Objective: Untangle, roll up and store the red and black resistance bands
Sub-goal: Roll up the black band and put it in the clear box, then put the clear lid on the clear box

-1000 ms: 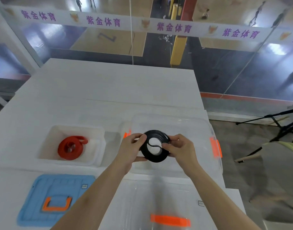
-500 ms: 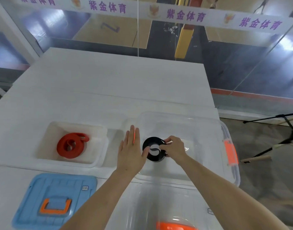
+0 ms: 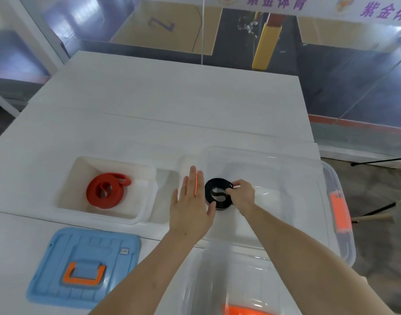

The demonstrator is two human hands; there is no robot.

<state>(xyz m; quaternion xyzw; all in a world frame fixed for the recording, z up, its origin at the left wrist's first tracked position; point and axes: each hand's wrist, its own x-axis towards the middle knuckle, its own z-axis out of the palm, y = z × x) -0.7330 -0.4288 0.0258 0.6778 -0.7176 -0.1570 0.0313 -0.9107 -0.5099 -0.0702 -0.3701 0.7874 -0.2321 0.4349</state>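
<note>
The rolled black band (image 3: 217,193) lies low inside the clear storage bin (image 3: 308,176) near its left wall. My right hand (image 3: 244,196) pinches the roll's right edge with curled fingers. My left hand (image 3: 191,206) is flat, fingers straight, just left of the roll with the thumb close to it. The rolled red band (image 3: 105,191) lies in the white bin (image 3: 142,176) to the left, its loose end sticking out at the top.
A blue lid with an orange handle (image 3: 84,267) lies on the white table (image 3: 172,103) at front left. A clear lid with an orange handle (image 3: 240,289) sits at the front. Orange latches mark the clear bin's sides. The table's right edge drops to the floor.
Both hands held the black roll above the clear bin; it has gone down into the bin. My left hand has let go and spread flat, while my right hand keeps its pinch.
</note>
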